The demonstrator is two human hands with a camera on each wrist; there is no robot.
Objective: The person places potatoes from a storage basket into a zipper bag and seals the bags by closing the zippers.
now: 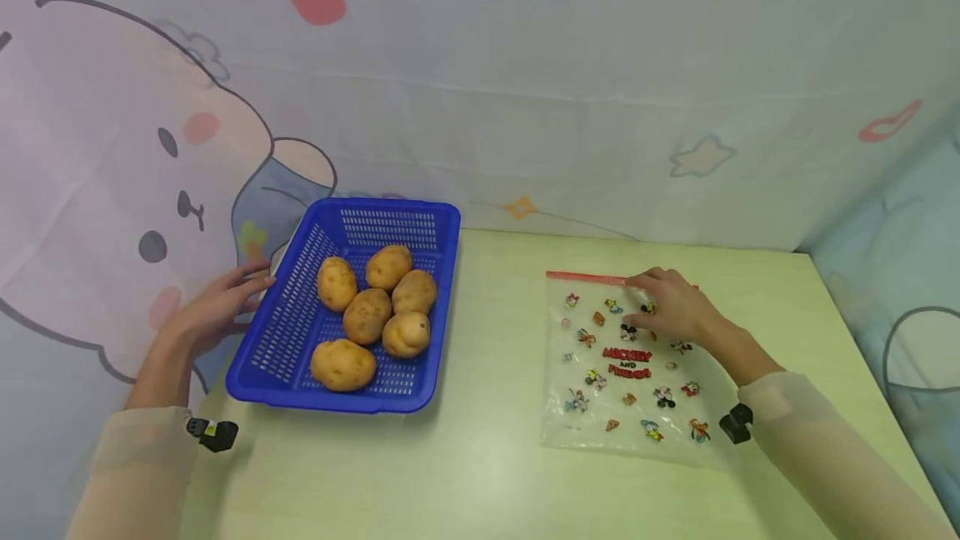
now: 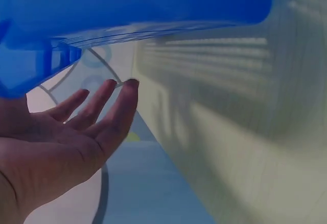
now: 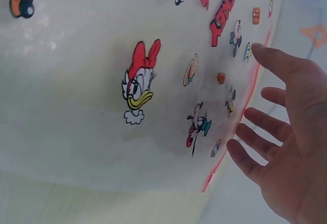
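A blue plastic basket [image 1: 255, 394] with slotted walls stands on the left of the table and holds several potatoes [image 1: 367, 317]. Beside its left rim is my left hand [image 1: 217, 307]; the left wrist view shows the loosely bent fingers [image 2: 120, 109] below the rim, with the thumb tip hidden. Flat on the right lies a clear zip bag [image 1: 600, 407], printed with cartoon figures and red lettering. Over its upper part, near the red zip strip [image 1: 585, 277], is my right hand [image 1: 671, 307], fingers spread and slightly bent. Whether the fingertips touch the bag, I cannot tell.
The pale green table [image 1: 480, 457] meets a printed cloth backdrop [image 1: 570, 107] along its back edge. More cloth hangs at the right side [image 1: 922, 273]. A strip of bare tabletop runs between basket and bag.
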